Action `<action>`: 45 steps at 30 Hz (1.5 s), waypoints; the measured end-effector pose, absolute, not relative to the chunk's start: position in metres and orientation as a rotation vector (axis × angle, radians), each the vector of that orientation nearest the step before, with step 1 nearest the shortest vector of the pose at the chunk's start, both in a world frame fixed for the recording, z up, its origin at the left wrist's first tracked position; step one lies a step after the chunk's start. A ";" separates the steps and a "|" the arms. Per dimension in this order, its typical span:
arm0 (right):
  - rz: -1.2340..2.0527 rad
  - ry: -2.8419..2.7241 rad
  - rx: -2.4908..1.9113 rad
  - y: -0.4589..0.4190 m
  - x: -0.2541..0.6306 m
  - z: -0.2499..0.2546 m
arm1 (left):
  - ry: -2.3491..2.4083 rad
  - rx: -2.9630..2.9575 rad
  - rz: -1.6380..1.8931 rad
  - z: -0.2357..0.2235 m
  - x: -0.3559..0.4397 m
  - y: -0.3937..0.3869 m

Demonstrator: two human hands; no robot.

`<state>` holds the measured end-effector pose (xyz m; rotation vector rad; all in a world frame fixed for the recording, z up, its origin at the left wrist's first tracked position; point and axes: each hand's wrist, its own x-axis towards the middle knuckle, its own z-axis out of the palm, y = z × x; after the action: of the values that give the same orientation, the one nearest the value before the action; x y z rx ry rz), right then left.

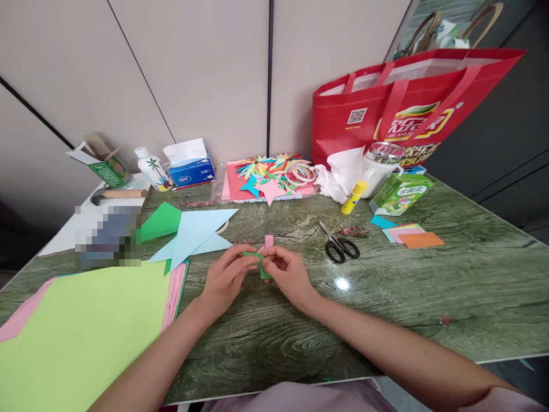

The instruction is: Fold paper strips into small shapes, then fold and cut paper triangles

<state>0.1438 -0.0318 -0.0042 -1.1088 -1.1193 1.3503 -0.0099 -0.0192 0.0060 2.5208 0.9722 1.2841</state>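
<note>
Both hands meet over the middle of the table, fingers pinched on small paper strips. My left hand grips one end of a green paper strip. Against it, my right hand pinches the same green strip near its fold. A pink paper strip sticks out upward beyond the fingertips; how the two strips join is hidden by the fingers. To the right of my right hand lie black-handled scissors, closed or nearly so, blades pointing away. Farther right rests a small stack of coloured paper pieces, orange on top.
Large green sheets cover the left front, with light blue paper pieces behind. Folded paper stars lie at the back. A yellow glue stick, a white mug, a green box and a red bag stand back right.
</note>
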 end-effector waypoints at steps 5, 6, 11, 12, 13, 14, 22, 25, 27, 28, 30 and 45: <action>1.263 -1.127 -1.085 -0.033 0.144 0.000 | 0.896 2.535 1.321 0.007 -0.007 -0.019; 1.233 -1.127 -1.072 -0.032 0.144 0.000 | 0.907 2.538 1.322 0.007 -0.007 -0.018; 1.234 -1.117 -1.036 -0.028 0.145 -0.001 | 0.965 2.564 1.290 0.004 -0.010 -0.014; 1.234 -1.131 -1.029 -0.027 0.146 -0.003 | 0.961 2.560 1.283 0.004 -0.011 -0.013; 1.226 -1.155 -1.021 -0.027 0.146 -0.005 | 0.957 2.549 1.273 0.004 -0.011 -0.012; 1.212 -1.186 -1.015 -0.026 0.147 -0.007 | 0.957 2.531 1.257 0.004 -0.012 -0.012; 1.058 -1.401 -1.051 -0.026 0.149 -0.018 | 1.125 1.926 1.195 0.011 -0.004 -0.015; 1.041 -1.426 -1.056 -0.027 0.148 -0.019 | 1.139 1.584 1.179 0.015 0.000 -0.017; 1.043 -1.434 -1.051 -0.026 0.148 -0.019 | 1.128 1.432 1.169 0.015 0.002 -0.017; 1.046 -1.436 -1.048 -0.026 0.148 -0.019 | 1.124 1.375 1.160 0.015 0.003 -0.017; 1.050 -1.436 -1.048 -0.026 0.149 -0.018 | 1.117 1.306 1.129 0.015 0.003 -0.016; 1.141 -1.441 -1.027 -0.028 0.147 -0.014 | 1.212 1.299 1.201 0.018 0.006 -0.021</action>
<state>0.1474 -0.0277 -0.0143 -1.0266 -1.4407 1.1413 0.0064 -0.0206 0.0183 1.2985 1.2124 1.2009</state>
